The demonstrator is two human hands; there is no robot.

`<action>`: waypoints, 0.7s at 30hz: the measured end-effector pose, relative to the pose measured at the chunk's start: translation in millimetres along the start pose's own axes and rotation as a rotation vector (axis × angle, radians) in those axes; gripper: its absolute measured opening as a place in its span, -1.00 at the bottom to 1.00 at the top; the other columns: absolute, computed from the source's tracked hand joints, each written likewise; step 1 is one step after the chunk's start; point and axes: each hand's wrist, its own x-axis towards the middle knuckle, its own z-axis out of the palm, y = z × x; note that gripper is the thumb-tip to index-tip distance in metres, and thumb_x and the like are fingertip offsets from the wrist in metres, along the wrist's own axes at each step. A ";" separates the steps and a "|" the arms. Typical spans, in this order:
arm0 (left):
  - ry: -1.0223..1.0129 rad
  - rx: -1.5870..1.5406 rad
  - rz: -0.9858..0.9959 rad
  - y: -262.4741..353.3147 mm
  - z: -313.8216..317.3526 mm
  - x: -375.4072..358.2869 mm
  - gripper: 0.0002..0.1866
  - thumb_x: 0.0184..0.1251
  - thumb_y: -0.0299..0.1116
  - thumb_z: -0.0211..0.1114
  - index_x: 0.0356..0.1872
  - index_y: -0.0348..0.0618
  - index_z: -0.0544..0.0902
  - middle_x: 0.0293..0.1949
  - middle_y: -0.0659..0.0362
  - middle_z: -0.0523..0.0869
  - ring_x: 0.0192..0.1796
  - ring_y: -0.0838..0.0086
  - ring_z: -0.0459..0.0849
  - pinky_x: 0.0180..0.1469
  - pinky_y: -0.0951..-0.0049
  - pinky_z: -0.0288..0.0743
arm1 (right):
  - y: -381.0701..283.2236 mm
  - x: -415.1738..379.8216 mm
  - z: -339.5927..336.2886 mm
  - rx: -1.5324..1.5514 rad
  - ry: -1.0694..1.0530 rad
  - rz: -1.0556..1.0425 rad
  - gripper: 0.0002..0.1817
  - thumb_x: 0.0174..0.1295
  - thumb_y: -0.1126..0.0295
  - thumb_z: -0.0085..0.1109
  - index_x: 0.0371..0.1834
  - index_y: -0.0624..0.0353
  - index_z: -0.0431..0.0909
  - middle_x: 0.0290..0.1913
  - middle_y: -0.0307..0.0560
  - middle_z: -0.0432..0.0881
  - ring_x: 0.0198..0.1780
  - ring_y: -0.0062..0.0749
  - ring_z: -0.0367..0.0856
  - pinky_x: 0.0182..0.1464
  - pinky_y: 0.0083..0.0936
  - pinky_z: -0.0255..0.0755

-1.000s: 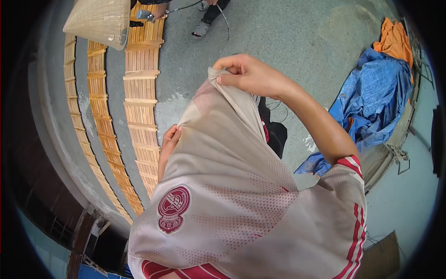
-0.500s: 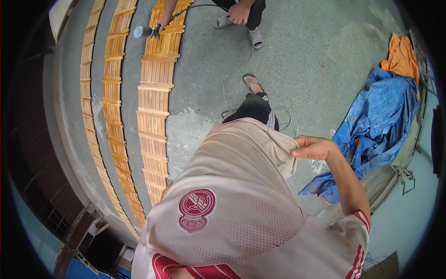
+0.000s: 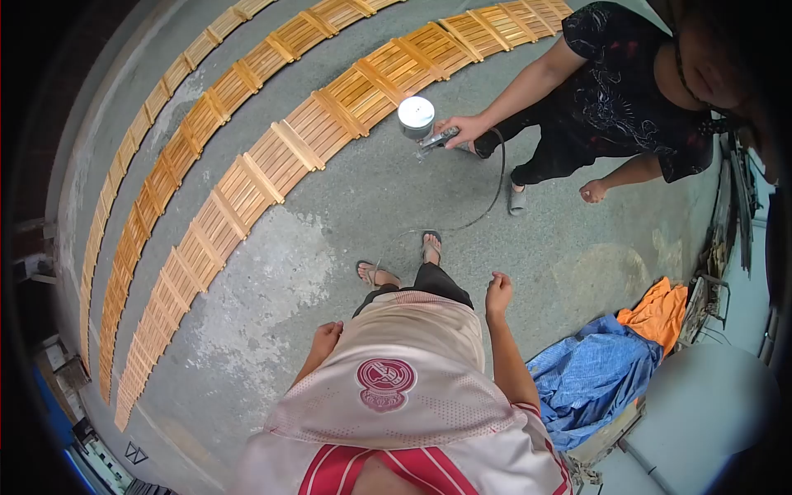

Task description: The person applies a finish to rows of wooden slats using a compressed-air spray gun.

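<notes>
My left hand (image 3: 327, 337) hangs beside the left hem of my white and red shirt (image 3: 429, 330); its fingers look curled, and I see nothing in them. On the other side, my right hand (image 3: 498, 295) is held off the shirt over the concrete floor, loosely closed with no object visible in it. Beyond my feet, a co-worker's hand (image 3: 469, 130) grips a spray gun (image 3: 439, 140) with a round silver cup (image 3: 416, 115) on it. The nearest row of slatted wooden panels (image 3: 239, 206) curves past on the left.
Two further rows of slatted panels (image 3: 177, 132) lie behind the nearest one. A hose (image 3: 502, 177) trails from the spray gun across the floor. At right lie a crumpled blue tarp (image 3: 590, 371) and an orange cloth (image 3: 656, 313). The co-worker (image 3: 615, 99) stands at upper right.
My right hand has let go of the shirt hem, and my left hand has come into view. The view has turned, showing more of the co-worker, whose spray gun now appears farther right.
</notes>
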 end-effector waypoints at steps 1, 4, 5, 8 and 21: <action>-0.006 0.100 0.095 41.1 -5.0 16.9 -0.65 0.76 -0.13 0.27 -0.08 -0.26 0.76 -0.39 0.25 0.76 -0.37 0.60 0.69 -0.16 0.49 0.62 | -87.9 28.8 -2.2 -0.002 0.020 -0.217 -0.66 0.68 0.22 0.17 0.09 0.33 0.73 -0.42 -0.18 0.65 -0.37 -0.55 0.54 -0.32 -0.42 0.41; 0.197 0.247 0.686 166.9 21.0 63.6 -0.69 0.73 -0.22 0.27 0.10 -0.29 0.75 -0.23 0.06 0.86 -0.23 0.42 0.79 -0.10 0.33 0.65 | -303.8 65.5 -37.2 -0.286 -0.195 -0.685 -0.67 0.54 0.30 0.35 0.24 0.22 0.70 -0.01 0.06 0.80 -0.10 -0.17 0.78 -0.05 -0.29 0.62; 0.148 0.232 0.681 165.9 48.4 30.7 -0.70 0.73 -0.23 0.27 0.09 -0.30 0.75 -0.22 0.05 0.86 -0.22 0.41 0.79 -0.10 0.33 0.65 | -357.7 77.6 -44.7 -0.418 -0.198 -0.904 -0.59 0.44 0.32 0.43 0.30 0.19 0.69 0.13 0.04 0.77 0.09 -0.08 0.74 0.10 -0.23 0.62; 0.092 0.183 0.854 264.7 107.6 5.8 -0.72 0.72 -0.27 0.27 0.06 -0.33 0.75 -0.21 0.03 0.86 -0.20 0.39 0.80 -0.08 0.33 0.65 | -408.0 123.1 -41.2 -0.628 -0.380 -1.200 -0.34 0.23 0.35 0.59 0.43 0.14 0.63 0.36 -0.01 0.69 0.41 0.04 0.60 0.41 -0.09 0.51; 0.018 0.105 0.687 283.9 242.1 47.4 -0.69 0.73 -0.26 0.23 -0.06 -0.36 0.75 -0.33 0.04 0.82 -0.29 0.38 0.78 -0.18 0.32 0.62 | -405.9 229.0 28.0 -0.451 -0.795 -1.483 -0.71 0.19 0.37 0.60 -0.09 0.32 0.83 -0.01 -0.08 0.80 -0.02 -0.11 0.70 0.03 -0.19 0.53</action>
